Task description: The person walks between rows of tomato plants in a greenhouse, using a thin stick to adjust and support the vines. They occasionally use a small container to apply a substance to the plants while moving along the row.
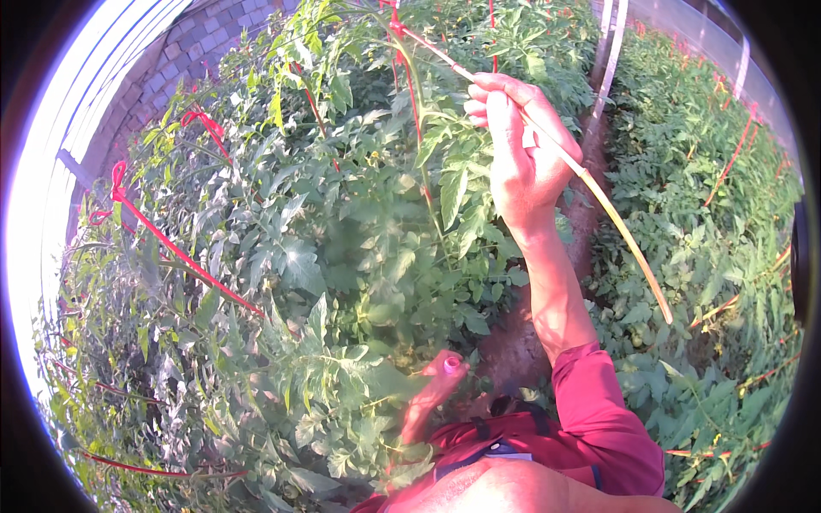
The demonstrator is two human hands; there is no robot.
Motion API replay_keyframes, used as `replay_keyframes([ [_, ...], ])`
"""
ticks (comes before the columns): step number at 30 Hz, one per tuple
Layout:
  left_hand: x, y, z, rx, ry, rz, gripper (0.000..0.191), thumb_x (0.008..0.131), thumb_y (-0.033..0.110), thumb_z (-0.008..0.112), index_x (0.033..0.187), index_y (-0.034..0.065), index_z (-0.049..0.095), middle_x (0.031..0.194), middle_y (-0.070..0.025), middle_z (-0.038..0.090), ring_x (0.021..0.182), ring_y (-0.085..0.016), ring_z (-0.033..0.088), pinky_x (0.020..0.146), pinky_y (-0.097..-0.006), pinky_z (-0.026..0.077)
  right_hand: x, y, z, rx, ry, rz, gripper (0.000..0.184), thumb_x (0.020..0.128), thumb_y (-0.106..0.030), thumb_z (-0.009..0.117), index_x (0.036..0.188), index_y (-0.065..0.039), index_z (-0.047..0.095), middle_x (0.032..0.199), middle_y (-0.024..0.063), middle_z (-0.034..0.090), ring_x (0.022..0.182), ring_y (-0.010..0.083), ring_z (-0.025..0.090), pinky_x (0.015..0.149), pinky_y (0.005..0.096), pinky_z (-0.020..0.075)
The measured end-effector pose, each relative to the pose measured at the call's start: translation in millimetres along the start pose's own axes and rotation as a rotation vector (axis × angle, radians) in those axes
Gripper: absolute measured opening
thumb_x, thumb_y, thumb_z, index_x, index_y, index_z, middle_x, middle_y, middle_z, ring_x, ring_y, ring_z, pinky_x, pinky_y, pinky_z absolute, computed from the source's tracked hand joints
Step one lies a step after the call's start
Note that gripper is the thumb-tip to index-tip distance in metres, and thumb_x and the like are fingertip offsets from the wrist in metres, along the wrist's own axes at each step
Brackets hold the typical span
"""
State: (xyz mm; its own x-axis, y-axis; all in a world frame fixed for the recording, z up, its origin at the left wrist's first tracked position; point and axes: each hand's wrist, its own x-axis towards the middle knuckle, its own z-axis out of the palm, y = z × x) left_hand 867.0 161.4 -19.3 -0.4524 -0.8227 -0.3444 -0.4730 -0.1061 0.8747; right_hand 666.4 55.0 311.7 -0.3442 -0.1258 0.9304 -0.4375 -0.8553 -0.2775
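Observation:
My right hand (526, 144) is raised at the upper middle, its thumb and fingers around a thin reed-like stick (619, 221). The stick's far tip reaches a red tie (397, 29) by a tomato stem (414, 70); whether it touches the tie or is hooked into it cannot be told. Its thicker tail hangs down to the right, past my wrist. Low in front of my body, my left hand (442, 372) is closed around a small pink cylindrical thing (452, 364), of which only the round end shows. Leaves partly cover that forearm.
Dense tomato plants (301, 263) fill the left and middle. Red ribbons (186, 256) slant among them. A narrow soil path (513, 340) runs up beside my right arm, with another plant row (680, 154) beyond. White posts (609, 64) and a block wall (192, 42) stand farther back.

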Motion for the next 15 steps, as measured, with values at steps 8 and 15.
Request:
replay_keyframes([
  [8, -5, 0, 6, 0.114, 0.028, 0.007, 0.045, 0.091, 0.044, 0.075, 0.120, 0.0100, 0.068, 0.106, -0.0166, 0.074, 0.100, -0.030, 0.072, 0.091, -0.0415, 0.054, 59, 38, 43, 0.104, -0.004, 0.056, 0.023, 0.105, -0.015, 0.060, 0.115, 0.002, 0.072, 0.089, 0.0079, 0.074, 0.074, 0.0118, 0.069, 0.065, 0.0251, 0.0550],
  [15, -7, 9, 10, 0.141, 0.037, -0.026, 0.046, 0.090, 0.043, 0.076, 0.120, 0.0086, 0.069, 0.107, -0.0184, 0.074, 0.101, -0.030, 0.072, 0.090, -0.0409, 0.055, 84, 57, 75, -0.004, -0.113, -0.029, 0.022, 0.105, -0.015, 0.060, 0.118, -0.002, 0.072, 0.093, 0.0085, 0.074, 0.081, 0.0140, 0.069, 0.073, 0.0298, 0.0554],
])
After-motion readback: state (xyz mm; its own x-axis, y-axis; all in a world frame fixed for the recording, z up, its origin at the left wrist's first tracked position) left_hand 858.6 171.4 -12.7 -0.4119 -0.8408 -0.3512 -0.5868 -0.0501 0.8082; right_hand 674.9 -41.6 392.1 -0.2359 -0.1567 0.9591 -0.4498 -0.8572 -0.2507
